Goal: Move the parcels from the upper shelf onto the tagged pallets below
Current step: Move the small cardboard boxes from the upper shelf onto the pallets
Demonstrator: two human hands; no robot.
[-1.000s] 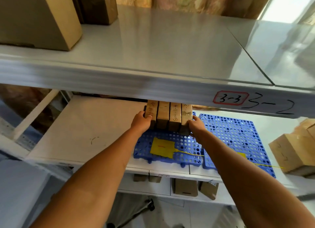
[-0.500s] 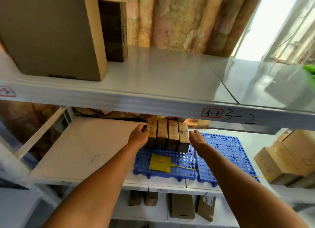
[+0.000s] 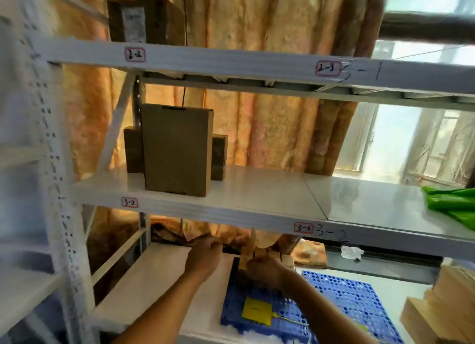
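Head camera, angled up through a white metal rack: two bare forearms reach from the bottom edge toward the lower shelf (image 3: 144, 279). Nearest lie two blue perforated plastic pallets side by side, the left pallet (image 3: 246, 302) carrying one square yellow tag (image 3: 256, 314) on a thin yellow tie, the right pallet (image 3: 352, 295) bare on its visible surface. At the back of the left pallet stands a row of small brown cardboard parcels (image 3: 286, 261), upright and pressed together; blur and the hand in front prevent a firm count. The right hand (image 3: 267, 269) rests against the front of that row with its fingers curled; whether it grips a parcel cannot be told. The left hand (image 3: 204, 257) hovers just left of the row, loosely curled, apart from the parcels and holding nothing. At the far right edge sits a stack of pale cardboard boxes (image 3: 437, 315).

Above, the upper shelf (image 3: 257, 189), labelled 3-2 and 3-3, holds three boxes: one tall brown cardboard box (image 3: 177, 150) standing upright in front, with two darker boxes (image 3: 132, 150) behind it, one at each side. Green plastic bags (image 3: 452, 202) lie at the shelf's right end. One level higher, on the shelf marked 2-2 and 2-3, stands a single dark box (image 3: 146, 19). Behind the rack hang orange patterned curtains (image 3: 270, 138), with a bright window (image 3: 401, 138) at right.
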